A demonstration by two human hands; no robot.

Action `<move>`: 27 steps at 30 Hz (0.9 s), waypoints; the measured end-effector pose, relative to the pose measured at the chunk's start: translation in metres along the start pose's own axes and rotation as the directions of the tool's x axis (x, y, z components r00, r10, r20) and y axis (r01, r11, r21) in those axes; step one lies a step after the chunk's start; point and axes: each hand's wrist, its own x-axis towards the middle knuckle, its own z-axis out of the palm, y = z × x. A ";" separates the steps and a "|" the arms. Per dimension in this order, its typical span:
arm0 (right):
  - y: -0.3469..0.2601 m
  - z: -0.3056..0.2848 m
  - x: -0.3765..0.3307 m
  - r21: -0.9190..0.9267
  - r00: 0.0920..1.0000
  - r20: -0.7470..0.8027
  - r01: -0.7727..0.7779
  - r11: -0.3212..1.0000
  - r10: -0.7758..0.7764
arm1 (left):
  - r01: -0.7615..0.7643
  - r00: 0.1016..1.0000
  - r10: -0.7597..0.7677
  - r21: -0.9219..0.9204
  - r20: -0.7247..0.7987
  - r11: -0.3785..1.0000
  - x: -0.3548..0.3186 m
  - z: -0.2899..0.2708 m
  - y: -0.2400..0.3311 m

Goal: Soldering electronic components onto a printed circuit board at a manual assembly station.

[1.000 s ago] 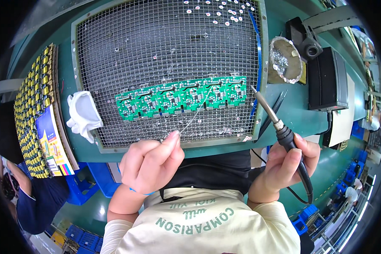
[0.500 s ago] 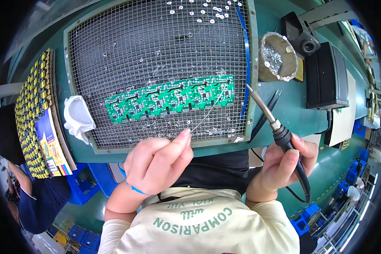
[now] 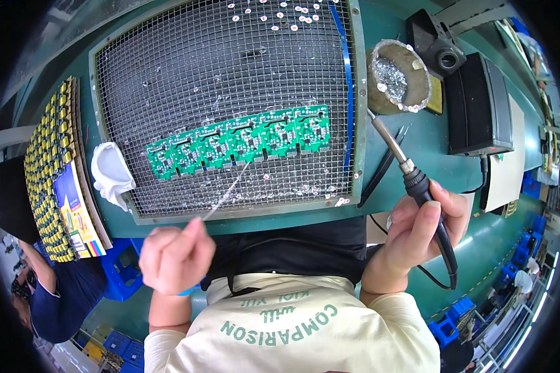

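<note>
My left hand (image 3: 177, 258) is closed, pinching a thin length of solder wire (image 3: 226, 193) just past the table's front edge. The wire slants up to the right, its far end near the lower edge of a row of green circuit boards (image 3: 245, 140). Those joined boards carry small black parts and lie on a wire-mesh rack (image 3: 186, 74). My right hand (image 3: 424, 233) is wrapped round the black handle of a soldering iron (image 3: 419, 184). The iron's metal tip points up and left, beside the rack's right frame and apart from the boards.
Right of the rack stands a round pot (image 3: 378, 93) of solder scraps, near a black box-shaped unit (image 3: 479, 105). Black tweezers (image 3: 382, 177) lie below the pot. At left are a crumpled white cloth-like piece (image 3: 112, 171) and stacked yellow-and-black parts (image 3: 46, 168). Another person's arm (image 3: 40, 267) shows at far left.
My left hand has moved left and toward me, drawing the solder wire away from the rightmost board. The right hand and iron are nearly still. The view has shifted slightly.
</note>
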 end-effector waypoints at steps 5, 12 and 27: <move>0.004 0.009 0.009 -0.040 0.983 0.063 0.176 0.984 -0.173 | 0.156 0.978 -0.140 0.094 -0.157 0.983 -0.023 -0.023 -0.025; 0.001 0.001 0.001 0.041 0.999 -0.004 0.040 0.998 -0.040 | 0.265 0.939 -0.183 0.270 -0.293 0.926 -0.041 -0.053 -0.060; 0.005 0.010 0.020 0.022 0.977 0.188 0.095 0.995 -0.098 | 0.404 0.808 -0.301 0.105 -0.506 0.909 -0.090 -0.116 -0.113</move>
